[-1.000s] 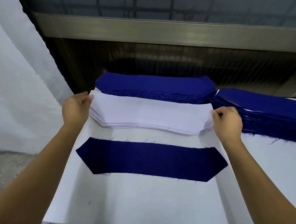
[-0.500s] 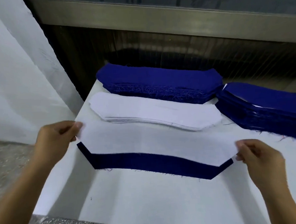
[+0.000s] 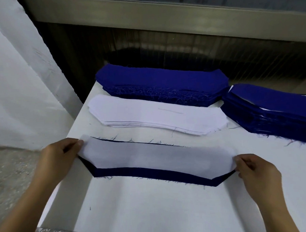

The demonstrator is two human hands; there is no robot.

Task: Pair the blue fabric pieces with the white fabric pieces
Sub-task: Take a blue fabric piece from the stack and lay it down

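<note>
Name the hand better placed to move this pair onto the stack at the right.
Right, probably: the right hand pinches the white fabric piece at the end nearest the right-hand stack of blue fabric; the left hand holds the opposite end.

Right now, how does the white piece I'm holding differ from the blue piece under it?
The white piece is pinched at its ends by the left hand and right hand; the blue piece lies flat on the table. White lies on top, leaving blue's near edge showing. Blue's edges fray; white's look clean. Both are long with angled ends.
</note>
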